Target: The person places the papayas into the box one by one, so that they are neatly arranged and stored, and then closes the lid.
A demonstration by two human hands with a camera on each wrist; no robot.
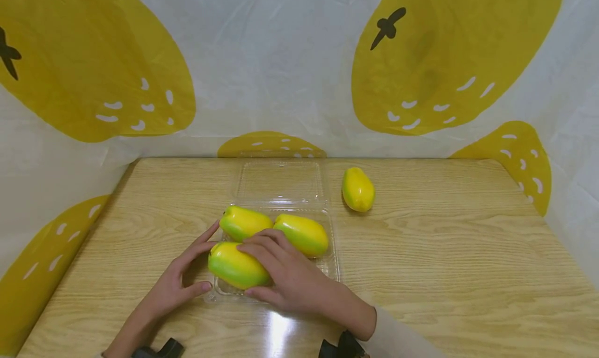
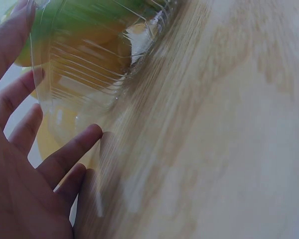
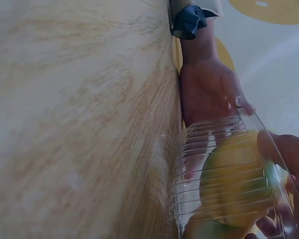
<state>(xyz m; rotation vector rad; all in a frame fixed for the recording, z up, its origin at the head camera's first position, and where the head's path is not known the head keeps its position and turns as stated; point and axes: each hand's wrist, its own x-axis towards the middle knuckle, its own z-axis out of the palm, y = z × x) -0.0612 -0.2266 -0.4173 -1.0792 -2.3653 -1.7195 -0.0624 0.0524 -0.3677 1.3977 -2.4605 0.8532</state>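
Note:
A clear plastic clamshell box (image 1: 333,243) lies on the table with its lid (image 1: 281,181) folded back. Two yellow-green papayas, one at the back left (image 1: 244,222) and one at the back right (image 1: 301,234), lie inside. My right hand (image 1: 299,277) holds a third papaya (image 1: 236,267) at the front of the box, fingers over its top and thumb on the near side. At the box's left side is my left hand (image 1: 170,285), fingers spread and thumb by the front left corner. Seen from the left wrist, its fingers (image 2: 72,149) are extended beside the clear wall.
Another papaya (image 1: 358,189) lies on the wooden table (image 1: 444,254), right of the lid. A white cloth with yellow fruit prints (image 1: 281,62) hangs behind the table and along its sides. Dark wrist-worn devices (image 1: 164,348) show at the bottom edge.

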